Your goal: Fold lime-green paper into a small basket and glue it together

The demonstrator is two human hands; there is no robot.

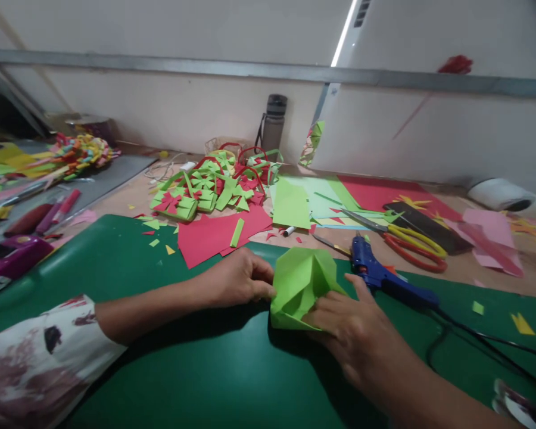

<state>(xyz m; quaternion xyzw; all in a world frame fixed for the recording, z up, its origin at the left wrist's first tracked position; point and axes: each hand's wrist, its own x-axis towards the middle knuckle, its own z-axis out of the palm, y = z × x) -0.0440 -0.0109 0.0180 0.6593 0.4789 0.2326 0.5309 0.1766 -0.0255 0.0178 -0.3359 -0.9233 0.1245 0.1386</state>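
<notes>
A folded piece of lime-green paper stands partly opened on the green mat, its creased inner pocket facing me. My left hand pinches its left edge between thumb and fingers. From the right, my right hand has its fingers pushed into the paper's lower right fold, with the fingertips hidden inside and the thumb apart above. Just beyond that hand lies a blue glue gun. Behind the paper are sheets of red paper with a small green strip on top.
Red-and-green paper bags are heaped at the back, near a grey bottle. Scissors with orange and yellow handles lie right of centre. The glue gun's cord crosses the right side. A purple device sits at the left edge.
</notes>
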